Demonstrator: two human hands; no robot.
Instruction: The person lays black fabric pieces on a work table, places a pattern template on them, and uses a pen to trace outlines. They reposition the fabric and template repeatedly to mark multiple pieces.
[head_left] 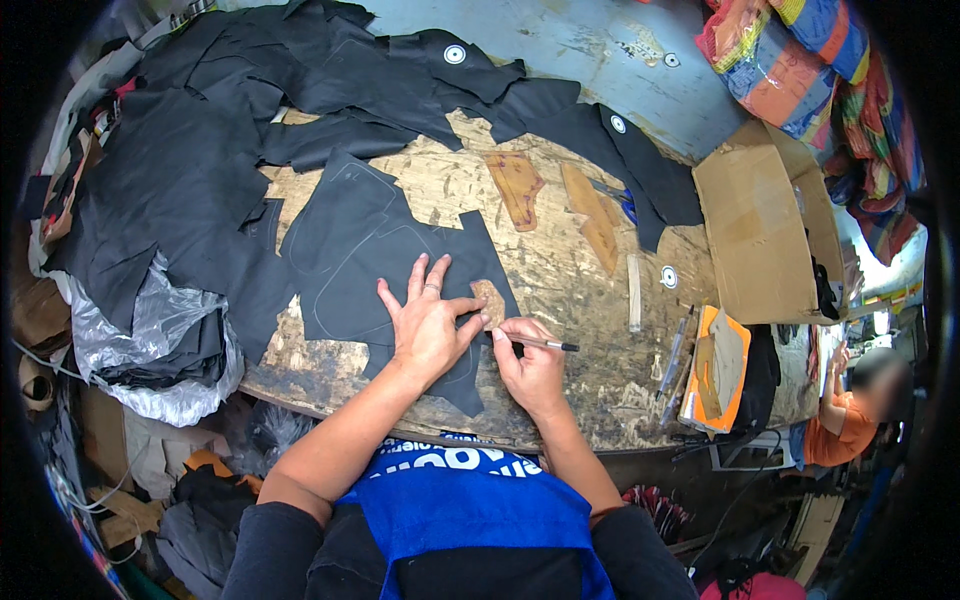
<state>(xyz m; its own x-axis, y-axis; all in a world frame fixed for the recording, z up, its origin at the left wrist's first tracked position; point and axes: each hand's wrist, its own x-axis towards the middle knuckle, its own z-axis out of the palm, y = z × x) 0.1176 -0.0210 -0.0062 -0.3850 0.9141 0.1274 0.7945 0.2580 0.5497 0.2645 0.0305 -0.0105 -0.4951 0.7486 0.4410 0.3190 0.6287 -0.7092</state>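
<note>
A black, leather-like piece (350, 235) with pale traced outlines lies on the worn wooden table (600, 370) in front of me. My left hand (425, 325) rests on it, fingers spread, with the thumb side pressing a small brown template (489, 296) against the black material. Pinched in my right hand (530, 378) is a pen (545, 342). Its tip is hidden by my fingers, close to the template's lower edge. Two larger brown templates, one angular (515, 190) and one long (592, 215), lie farther off to the right.
Black material (170, 190) is heaped at the left, above a clear plastic bag (160, 345). Blue-handled scissors (628, 205) lie partly under a black scrap. An open cardboard box (750, 240) and an orange-edged stack (735, 350) stand at right. Beyond them is a person in orange (845, 435).
</note>
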